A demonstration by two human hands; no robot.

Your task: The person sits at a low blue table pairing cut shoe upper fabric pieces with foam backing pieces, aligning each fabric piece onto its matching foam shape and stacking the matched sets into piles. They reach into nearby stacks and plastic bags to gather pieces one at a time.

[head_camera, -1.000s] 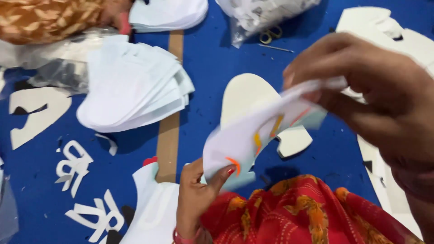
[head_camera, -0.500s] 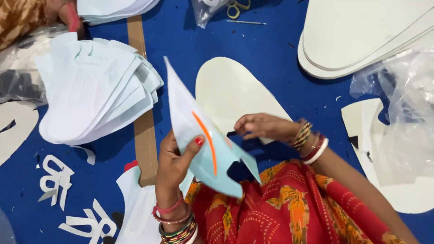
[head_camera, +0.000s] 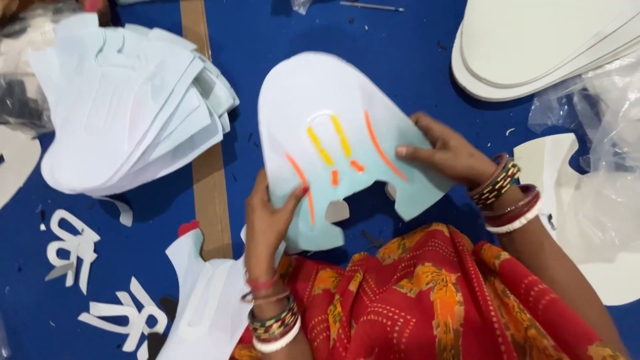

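**A marked white cut piece held flat over the blue work surface**

The whole scene is carried by a blue work surface, on which all the other things are laid. At the upper right, a stack of large cream-white oval sheets is seen, and just below it crumpled clear plastic film is lying partly over another cream-white cut sheet. At the upper left, a fanned pile of white shaped pieces is spread, and beside it a brown strip is running from the top edge down toward the lap.

In the middle, a white cut piece with a rounded top and notched lower edge is held nearly flat, just above the surface. It is marked with orange and yellow stripes, and its lower part is tinted pale blue. Its lower edge is reaching the red and orange patterned cloth on the person's lap.

The piece is gripped at its lower left edge by the left hand, with the thumb pressed on top and the fingers closed underneath. The right edge is pinched by the right hand, whose fingers are partly curled over it. Bangles are worn on both wrists.

At the lower left, small white offcuts are scattered.
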